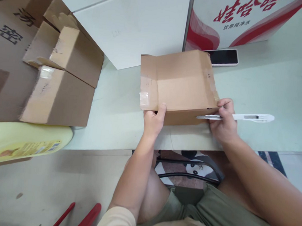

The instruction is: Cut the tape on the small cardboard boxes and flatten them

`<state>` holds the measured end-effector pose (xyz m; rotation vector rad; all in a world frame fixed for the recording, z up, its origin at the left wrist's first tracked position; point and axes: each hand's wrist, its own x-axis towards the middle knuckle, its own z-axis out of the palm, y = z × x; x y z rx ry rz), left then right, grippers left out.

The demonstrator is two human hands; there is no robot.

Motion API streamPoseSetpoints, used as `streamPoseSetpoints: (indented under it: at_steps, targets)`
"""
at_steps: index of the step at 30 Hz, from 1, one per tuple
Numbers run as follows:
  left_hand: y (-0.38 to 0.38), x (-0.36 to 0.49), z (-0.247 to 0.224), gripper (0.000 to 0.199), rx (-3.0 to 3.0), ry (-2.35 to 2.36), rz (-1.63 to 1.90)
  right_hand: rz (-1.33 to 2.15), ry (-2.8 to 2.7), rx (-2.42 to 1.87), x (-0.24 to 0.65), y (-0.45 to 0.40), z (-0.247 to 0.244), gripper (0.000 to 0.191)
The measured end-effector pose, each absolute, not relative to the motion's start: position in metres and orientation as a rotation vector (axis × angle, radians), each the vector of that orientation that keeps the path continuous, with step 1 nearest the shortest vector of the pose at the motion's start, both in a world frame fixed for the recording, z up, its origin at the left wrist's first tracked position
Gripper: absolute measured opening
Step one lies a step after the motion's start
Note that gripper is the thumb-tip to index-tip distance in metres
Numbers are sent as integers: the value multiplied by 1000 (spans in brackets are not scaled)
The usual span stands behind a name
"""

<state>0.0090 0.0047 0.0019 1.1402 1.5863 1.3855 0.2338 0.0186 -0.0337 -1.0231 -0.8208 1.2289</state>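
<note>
A brown cardboard box (182, 81) rests near the front of the pale green table, with a strip of clear tape on its left flap. My left hand (153, 121) grips the box's near left edge, thumb on top and fingers hidden beneath. At the near right corner my right hand (224, 122) is closed, pinching the cardboard edge. A white utility knife (254, 118) is also held in that hand, its metal blade pointing left across the box's front side.
Folded cardboard boxes (73, 84) stand at the left beside a yellow bottle (28, 143) lying on its side. Behind are a white cabinet (141, 27), a red-and-white carton (230, 22) and a phone (224, 57). The table's front edge (100, 148) runs close to my arms.
</note>
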Motion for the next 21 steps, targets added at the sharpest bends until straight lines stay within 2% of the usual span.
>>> streamPoseSetpoints:
  at_steps: [21]
  targets:
    - [5,9,3,56,1149,1584,1369,1222,-837,-1057,234,19,-35,47]
